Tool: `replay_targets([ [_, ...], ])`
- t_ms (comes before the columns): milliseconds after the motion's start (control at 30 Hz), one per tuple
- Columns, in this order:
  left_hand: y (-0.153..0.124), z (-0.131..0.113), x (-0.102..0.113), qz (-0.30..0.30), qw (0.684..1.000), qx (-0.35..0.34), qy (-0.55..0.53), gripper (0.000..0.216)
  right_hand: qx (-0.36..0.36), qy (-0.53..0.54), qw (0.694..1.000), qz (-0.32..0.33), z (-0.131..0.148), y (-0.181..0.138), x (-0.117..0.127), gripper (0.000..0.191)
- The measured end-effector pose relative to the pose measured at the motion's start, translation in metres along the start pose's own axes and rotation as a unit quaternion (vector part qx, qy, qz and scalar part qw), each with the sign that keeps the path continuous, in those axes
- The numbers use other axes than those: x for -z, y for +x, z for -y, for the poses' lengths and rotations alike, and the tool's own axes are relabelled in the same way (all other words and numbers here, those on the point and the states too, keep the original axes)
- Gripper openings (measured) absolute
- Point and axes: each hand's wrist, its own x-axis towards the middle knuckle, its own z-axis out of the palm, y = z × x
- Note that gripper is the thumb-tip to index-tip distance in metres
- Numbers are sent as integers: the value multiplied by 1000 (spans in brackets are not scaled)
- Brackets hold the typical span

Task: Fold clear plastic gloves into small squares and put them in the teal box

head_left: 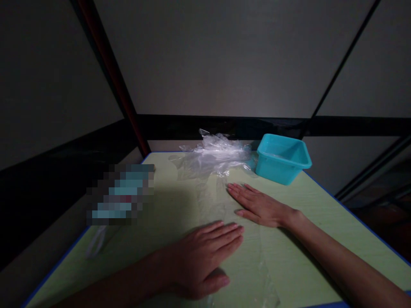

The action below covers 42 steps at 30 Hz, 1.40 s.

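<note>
The grip is released on both sides: the left hand (208, 259) and the right hand (258, 208) are spread palm down, fingers straight, grasping nothing. Under and between them lies a clear plastic bag (216, 207), laid out flat on the tabletop and running from the near edge toward the far end. It is so transparent that parts of its outline are hard to follow, though creases show near its lower right corner. The left hand is nearer the person, its fingers pointing right across the plastic and its thumb set apart below them. The right hand lies farther up, at the bag's right side, with its fingertips pointing to the upper left; the two hands are near each other but not touching.

Just beyond the bag's far end sits a crumpled heap of clear plastic (215, 156), loose and shiny. To its right, just beside it, a turquoise basin (284, 162) stands upright near the right edge. On the left edge is an object (125, 192) masked by coarse blocks, so I cannot tell what it is; a pale strap (96, 241) lies just below it. The tabletop (173, 214) is light green with blue edging, and dim grey panels (224, 64) with a dark band rise behind it.
</note>
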Motion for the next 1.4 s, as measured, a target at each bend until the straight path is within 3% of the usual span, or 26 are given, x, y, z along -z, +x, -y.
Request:
replay_targets([
  [333, 5, -13, 2, 25, 998, -40, -43, 67, -12, 5, 1000, 1, -3, 0, 1, 62],
  [500, 5, -20, 7, 12, 997, -37, -63, 60, -10, 7, 1000, -3, -4, 0, 2, 61],
  [633, 5, -23, 11, 40, 997, -20, -67, 60, -19, 8, 1000, -5, -5, -1, 4, 60],
  [933, 4, -29, 9, 44, 995, -16, -87, 44, -23, 7, 1000, -7, -8, -3, 5, 59],
  [1000, 2, -25, 4, 8, 996, -48, -78, 45, -24, 8, 999, -20, -9, -3, 6, 58],
  [1100, -1, -7, -1, -130, 988, -62, -52, 55, -52, 4, 996, -71, -12, -2, 6, 52],
  [1167, -1, 13, -2, -279, 958, 39, -56, 41, -102, 17, 987, -125, -14, 1, 4, 41],
  [1233, 1, 36, 1, -396, 893, 194, -91, 23, -163, 43, 970, -177, -18, 3, 2, 28],
  [1300, 3, 58, 4, -432, 840, 300, -133, 14, -207, 60, 954, -207, -22, 5, -1, 17],
  [1400, 4, 79, 6, -435, 825, 330, -145, 10, -224, 67, 948, -218, -27, 5, -5, 11],
])
